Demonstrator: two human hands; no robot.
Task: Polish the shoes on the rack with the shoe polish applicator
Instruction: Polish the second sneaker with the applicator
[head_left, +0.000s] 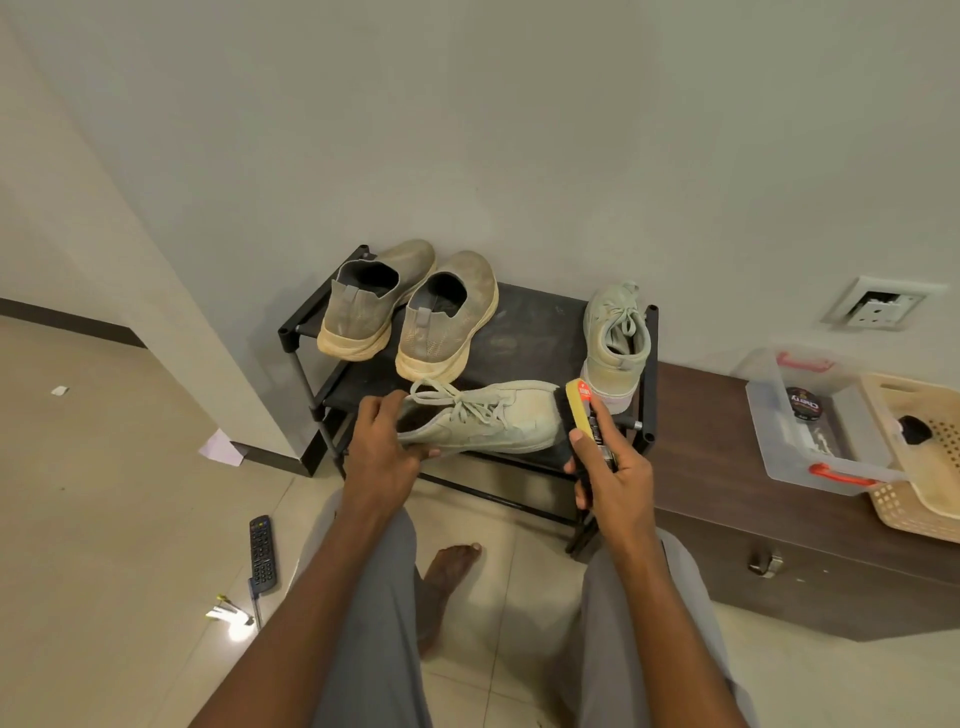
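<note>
My left hand (382, 439) grips the heel end of a pale green laced sneaker (493, 418), held on its side in front of the black shoe rack (524, 327). My right hand (615, 470) grips a shoe brush (582, 410) with a yellow back and dark bristles. The bristles touch the sneaker's toe. The matching green sneaker (615, 343) stands at the rack's right end. A pair of tan slip-on shoes (410, 306) sits on the rack's top left.
A brown low cabinet (727, 467) to the right carries a clear plastic box (810, 431) with a polish tin (802, 404) and a cream basket (919, 457). A remote control (262, 553) and paper scraps lie on the tiled floor at left. My bare foot (447, 577) is below.
</note>
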